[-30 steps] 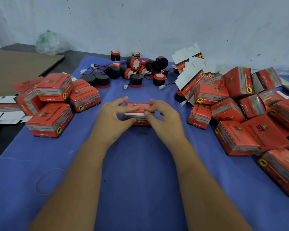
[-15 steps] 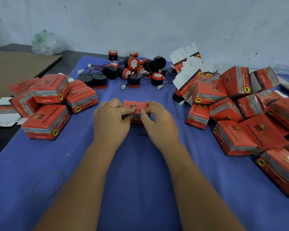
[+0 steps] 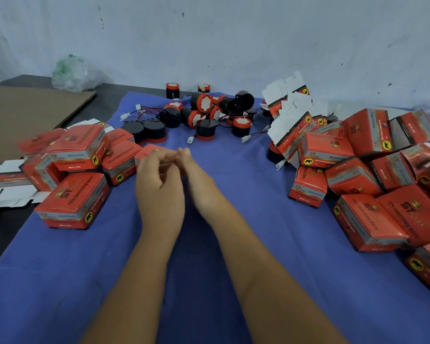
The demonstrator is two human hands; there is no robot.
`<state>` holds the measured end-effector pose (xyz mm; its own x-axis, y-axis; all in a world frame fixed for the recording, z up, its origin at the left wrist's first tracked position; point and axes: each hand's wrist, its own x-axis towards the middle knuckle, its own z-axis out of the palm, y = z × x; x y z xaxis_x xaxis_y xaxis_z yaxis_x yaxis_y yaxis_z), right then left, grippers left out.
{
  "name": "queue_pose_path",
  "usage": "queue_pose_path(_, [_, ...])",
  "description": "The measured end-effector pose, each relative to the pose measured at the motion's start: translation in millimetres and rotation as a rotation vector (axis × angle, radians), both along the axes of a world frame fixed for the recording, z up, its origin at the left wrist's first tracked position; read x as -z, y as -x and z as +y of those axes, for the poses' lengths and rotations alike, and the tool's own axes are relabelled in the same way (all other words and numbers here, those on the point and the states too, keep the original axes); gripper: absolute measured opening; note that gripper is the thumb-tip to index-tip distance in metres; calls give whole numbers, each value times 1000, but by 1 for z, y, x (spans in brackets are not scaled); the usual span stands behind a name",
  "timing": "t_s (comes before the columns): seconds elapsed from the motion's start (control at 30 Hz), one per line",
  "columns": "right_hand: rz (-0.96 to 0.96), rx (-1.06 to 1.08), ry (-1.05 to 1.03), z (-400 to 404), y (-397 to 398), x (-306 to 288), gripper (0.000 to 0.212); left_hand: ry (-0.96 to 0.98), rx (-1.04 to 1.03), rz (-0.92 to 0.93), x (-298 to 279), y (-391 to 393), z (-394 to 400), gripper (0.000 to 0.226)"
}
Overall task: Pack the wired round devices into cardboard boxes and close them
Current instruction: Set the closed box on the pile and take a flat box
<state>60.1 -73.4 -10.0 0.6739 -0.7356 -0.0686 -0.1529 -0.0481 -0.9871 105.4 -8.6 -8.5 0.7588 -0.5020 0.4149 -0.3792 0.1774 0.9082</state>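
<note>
Far left: unfolded flat red-and-white carton blanks [image 3: 3,180], then a stack of closed red cardboard boxes [image 3: 72,202], apparently packed. Beside that stack, a small red box [image 3: 149,148], mostly hidden behind the left hand [image 3: 159,187], fingers curled; contact unclear through blur. Touching it, the right hand [image 3: 196,180], nothing visibly held. Beyond, loose black-and-red wired round devices [image 3: 204,112], unpacked. Right: more folded red boxes [image 3: 372,192], contents unseen. Roughly midway, at a guess.

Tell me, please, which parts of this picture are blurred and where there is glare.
Head view: motion blur smears both hands, left hand and right hand; boxes at the right edge look stretched and carry soft glare; central round devices stay fairly sharp.
</note>
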Motion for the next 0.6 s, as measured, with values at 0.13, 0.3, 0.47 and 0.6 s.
queue_pose_path(0.13, [-43,364,319,-32,17,-13,36,32,149,225,1,-2,-7,27])
queue_pose_path(0.3, [337,826,715,-80,52,-5,36,-261,364,246,12,4,-18,30])
queue_pose_path(0.47, [606,792,624,-107,74,3,54,-239,166,263,12,-1,-18,51])
queue_pose_path(0.6, [554,793,669,-91,67,2,70,-233,86,204,10,1,-17,51])
